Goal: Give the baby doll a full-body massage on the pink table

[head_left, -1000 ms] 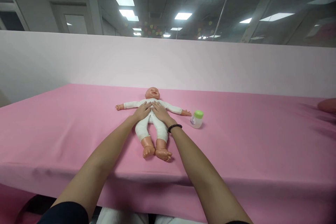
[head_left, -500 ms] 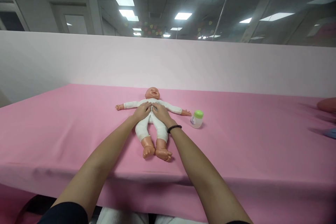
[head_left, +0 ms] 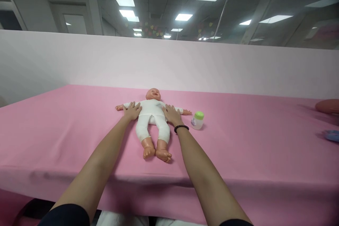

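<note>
A baby doll (head_left: 152, 109) with a white cloth body lies on its back, head at the far end, arms stretched out sideways and bare feet toward me. My left hand (head_left: 132, 111) rests with fingers spread at the doll's side, by the arm on the left. On the other side of the torso lies my right hand (head_left: 172, 114), fingers extended, a dark beaded bracelet (head_left: 181, 127) on its wrist. Neither hand grips anything. Just right of the doll's hand stands a small clear jar (head_left: 197, 121) with a green lid, upright.
Pink cloth (head_left: 251, 141) covers the table. A low white wall (head_left: 185, 65) runs along the back, with a glass pane (head_left: 164, 3) above it. At the far right edge lie a brownish rounded object (head_left: 328, 106) and a blue object (head_left: 332, 135), both partly cut off.
Both hands have slid apart from the middle of the doll's chest out to its two sides. The doll and the jar stay in place.
</note>
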Tool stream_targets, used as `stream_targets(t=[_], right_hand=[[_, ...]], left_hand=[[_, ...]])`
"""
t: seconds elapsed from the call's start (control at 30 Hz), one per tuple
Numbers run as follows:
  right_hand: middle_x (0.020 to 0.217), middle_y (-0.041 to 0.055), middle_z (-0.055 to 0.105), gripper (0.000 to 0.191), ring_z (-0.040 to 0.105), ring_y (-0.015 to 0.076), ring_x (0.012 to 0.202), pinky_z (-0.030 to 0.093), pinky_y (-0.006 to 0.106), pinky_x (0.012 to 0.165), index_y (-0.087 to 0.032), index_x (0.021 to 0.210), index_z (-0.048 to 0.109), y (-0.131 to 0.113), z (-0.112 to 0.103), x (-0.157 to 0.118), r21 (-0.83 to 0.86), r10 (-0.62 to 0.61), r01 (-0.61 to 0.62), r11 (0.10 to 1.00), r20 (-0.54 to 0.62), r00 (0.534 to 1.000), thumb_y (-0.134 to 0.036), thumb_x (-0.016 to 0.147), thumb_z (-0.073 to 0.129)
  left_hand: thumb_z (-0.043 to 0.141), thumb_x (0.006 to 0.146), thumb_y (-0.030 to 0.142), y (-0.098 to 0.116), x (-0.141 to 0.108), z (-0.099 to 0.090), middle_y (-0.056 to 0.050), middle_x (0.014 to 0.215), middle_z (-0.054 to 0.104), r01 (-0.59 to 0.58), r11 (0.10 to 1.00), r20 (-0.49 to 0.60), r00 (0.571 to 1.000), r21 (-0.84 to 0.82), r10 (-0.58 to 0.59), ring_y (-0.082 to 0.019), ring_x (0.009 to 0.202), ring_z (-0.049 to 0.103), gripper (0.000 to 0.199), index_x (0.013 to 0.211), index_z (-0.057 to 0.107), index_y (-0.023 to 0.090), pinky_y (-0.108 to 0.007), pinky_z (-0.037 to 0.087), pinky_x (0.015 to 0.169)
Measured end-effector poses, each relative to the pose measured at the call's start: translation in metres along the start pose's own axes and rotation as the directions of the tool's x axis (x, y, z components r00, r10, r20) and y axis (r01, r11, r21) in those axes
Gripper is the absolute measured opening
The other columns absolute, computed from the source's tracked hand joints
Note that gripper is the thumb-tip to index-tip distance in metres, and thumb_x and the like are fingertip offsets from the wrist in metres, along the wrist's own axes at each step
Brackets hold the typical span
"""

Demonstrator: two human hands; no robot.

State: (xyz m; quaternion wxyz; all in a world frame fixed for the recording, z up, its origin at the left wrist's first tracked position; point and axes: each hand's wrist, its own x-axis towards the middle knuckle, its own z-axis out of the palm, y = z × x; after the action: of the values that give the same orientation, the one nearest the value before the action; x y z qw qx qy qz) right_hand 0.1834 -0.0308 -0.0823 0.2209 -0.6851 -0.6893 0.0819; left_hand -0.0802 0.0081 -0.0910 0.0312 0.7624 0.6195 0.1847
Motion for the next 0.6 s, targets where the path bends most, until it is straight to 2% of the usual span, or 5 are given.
stream_targets(t=[0.1, 0.2, 0.43, 0.5, 0.6], right_hand=[[0.161, 0.0113, 0.027, 0.063, 0.015, 0.0296, 0.15, 0.002, 0.064, 0.116, -0.016, 0.154, 0.032, 0.015, 0.001, -0.002, -0.122, 0.076, -0.088, 0.989, -0.1, 0.992, -0.049, 0.101, 0.022], [0.158, 0.0147, 0.031, 0.059, 0.014, 0.0316, 0.149, 0.005, 0.066, 0.114, -0.012, 0.151, 0.036, 0.022, 0.001, -0.005, -0.191, 0.127, -0.158, 0.969, -0.169, 0.977, -0.033, 0.095, 0.035], [0.137, 0.0313, 0.041, 0.06, 0.032, 0.0451, 0.13, 0.026, 0.058, 0.105, -0.001, 0.133, 0.048, 0.032, -0.006, -0.007, -0.027, 0.368, -0.4, 0.916, -0.337, 0.867, -0.032, 0.083, 0.053], [0.131, 0.032, 0.042, 0.056, 0.038, 0.0433, 0.124, 0.031, 0.055, 0.101, -0.002, 0.13, 0.049, 0.037, -0.008, -0.007, 0.049, 0.422, -0.43, 0.902, -0.315, 0.85, -0.028, 0.081, 0.054], [0.133, 0.0287, 0.037, 0.047, 0.04, 0.04, 0.12, 0.035, 0.051, 0.096, -0.009, 0.123, 0.054, 0.041, -0.009, -0.006, 0.171, 0.445, -0.411, 0.895, -0.317, 0.838, -0.021, 0.078, 0.055]], left_hand=[[0.034, 0.095, 0.04, -0.013, -0.004, -0.002, -0.01, 0.165, 0.017, 0.105, 0.991, -0.042, 0.994, 0.078, -0.102, -0.035, 0.152, 0.009, 0.06, 0.154, 0.033, 0.03, -0.074, -0.007, 0.11], [0.043, 0.09, 0.036, -0.026, -0.006, -0.004, -0.014, 0.162, 0.026, 0.207, 0.976, -0.135, 0.971, 0.062, -0.197, -0.041, 0.15, 0.012, 0.064, 0.153, 0.035, 0.028, -0.076, -0.008, 0.108], [0.061, 0.08, 0.035, -0.054, -0.003, -0.01, -0.03, 0.138, 0.05, 0.507, 0.832, -0.267, 0.789, -0.226, -0.553, -0.051, 0.141, 0.026, 0.043, 0.118, 0.059, 0.015, -0.076, 0.015, 0.104], [0.065, 0.076, 0.03, -0.056, -0.002, -0.012, -0.028, 0.127, 0.056, 0.506, 0.794, -0.281, 0.751, -0.337, -0.598, -0.05, 0.134, 0.037, 0.033, 0.105, 0.06, 0.016, -0.074, 0.022, 0.103], [0.07, 0.067, 0.016, -0.057, 0.001, -0.014, -0.018, 0.115, 0.061, 0.296, 0.705, -0.308, 0.743, -0.645, -0.594, -0.04, 0.118, 0.054, 0.028, 0.092, 0.058, 0.019, -0.061, 0.037, 0.102]])
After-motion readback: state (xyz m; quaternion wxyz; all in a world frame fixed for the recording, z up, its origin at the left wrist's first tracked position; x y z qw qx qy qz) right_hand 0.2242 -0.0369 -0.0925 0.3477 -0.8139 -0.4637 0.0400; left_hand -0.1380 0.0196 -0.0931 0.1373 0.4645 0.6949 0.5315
